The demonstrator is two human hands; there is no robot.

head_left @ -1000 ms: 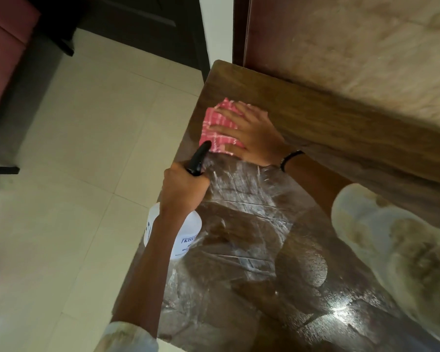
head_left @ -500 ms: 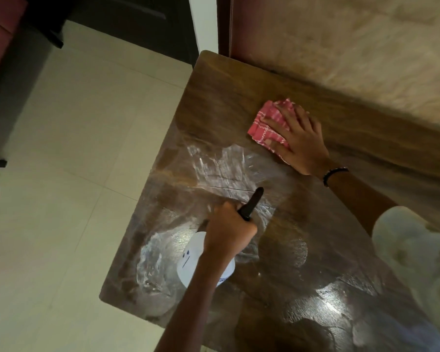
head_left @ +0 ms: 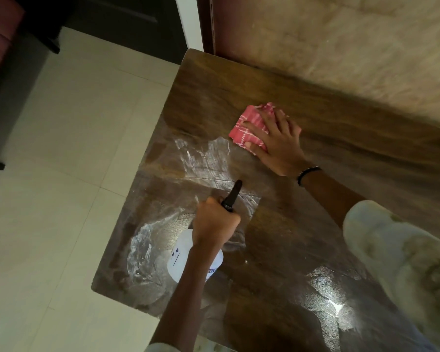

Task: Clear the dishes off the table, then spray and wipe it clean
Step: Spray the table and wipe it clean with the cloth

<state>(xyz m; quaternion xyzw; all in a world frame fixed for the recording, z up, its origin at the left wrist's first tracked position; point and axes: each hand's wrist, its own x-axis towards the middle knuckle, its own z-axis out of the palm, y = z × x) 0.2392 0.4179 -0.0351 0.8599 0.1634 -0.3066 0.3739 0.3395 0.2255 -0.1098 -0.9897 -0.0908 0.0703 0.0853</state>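
A dark wooden table (head_left: 214, 92) fills the middle, its left half streaked with wet, whitish smears. My right hand (head_left: 277, 141) lies flat with straight fingers on a folded pink checked cloth (head_left: 247, 125), pressing it onto the table near the wall side. My left hand (head_left: 214, 222) grips the black trigger head of a white spray bottle (head_left: 181, 260), nozzle pointing toward the cloth, over the table's left part. No dishes show on the table.
A beige stone-look wall (head_left: 341, 47) runs along the table's far edge. Pale floor tiles (head_left: 61, 174) lie to the left of the table edge. Dark furniture (head_left: 112, 21) stands at the top left. A light glare sits on the near right tabletop.
My right hand slid the cloth from the table's far-left corner rightward along the wall side. My left hand carried the bottle from the left edge further in over the table.
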